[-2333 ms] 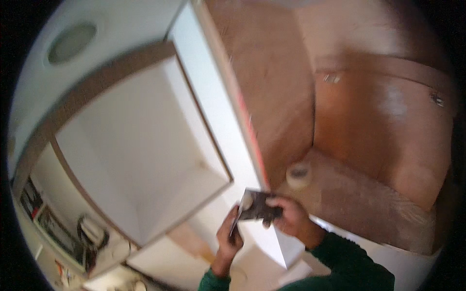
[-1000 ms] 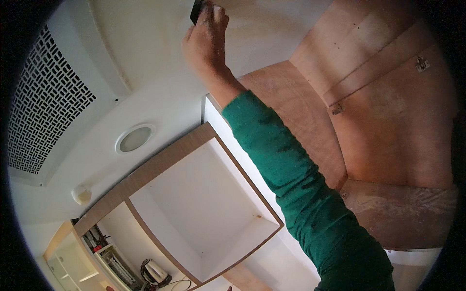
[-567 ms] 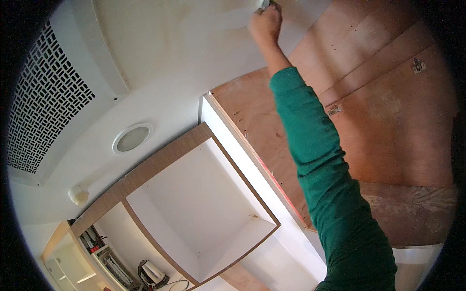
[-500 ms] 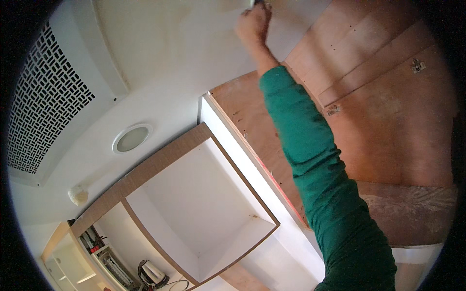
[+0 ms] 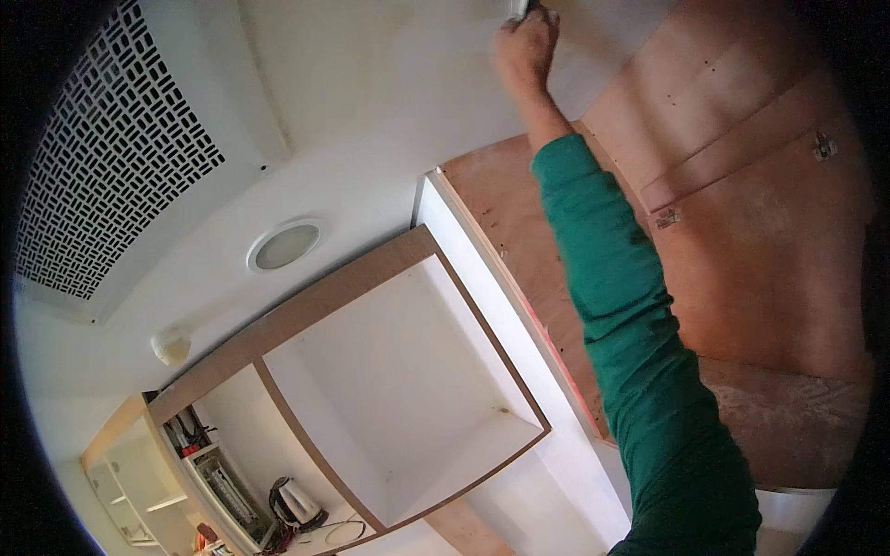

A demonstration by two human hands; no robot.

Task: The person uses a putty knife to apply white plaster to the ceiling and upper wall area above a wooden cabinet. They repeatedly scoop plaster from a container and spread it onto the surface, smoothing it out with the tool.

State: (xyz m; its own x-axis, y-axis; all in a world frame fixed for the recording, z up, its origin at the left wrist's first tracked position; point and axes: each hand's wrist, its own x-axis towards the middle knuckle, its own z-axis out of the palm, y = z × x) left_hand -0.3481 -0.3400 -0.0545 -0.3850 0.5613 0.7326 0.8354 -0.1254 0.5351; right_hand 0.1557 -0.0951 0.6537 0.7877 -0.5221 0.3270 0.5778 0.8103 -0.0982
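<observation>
My right hand [image 5: 527, 48] is raised to the pale ceiling [image 5: 389, 65], closed around a hand tool [image 5: 521, 8] with a dark handle and a light, metallic-looking part. The top edge of the picture cuts off most of that tool, so its exact kind and whether it touches the ceiling cannot be made out. A green sleeve [image 5: 630, 315] covers my right arm, which reaches up from the lower right in front of reddish-brown wooden panels [image 5: 742, 259]. My left hand is out of the picture.
A perforated vent grille [image 5: 120, 148], a round ceiling light [image 5: 286, 246] and a small white fixture [image 5: 171, 347] are at left. Below stands an open brown-edged cabinet [image 5: 343, 296] with a kettle [image 5: 297, 503]. Metal hinges [image 5: 824, 146] sit on the wood at right.
The whole view has shifted, so the ceiling, cabinet and arm appear farther right. My right hand keeps about the same place near the panel corner, still gripping the tool.
</observation>
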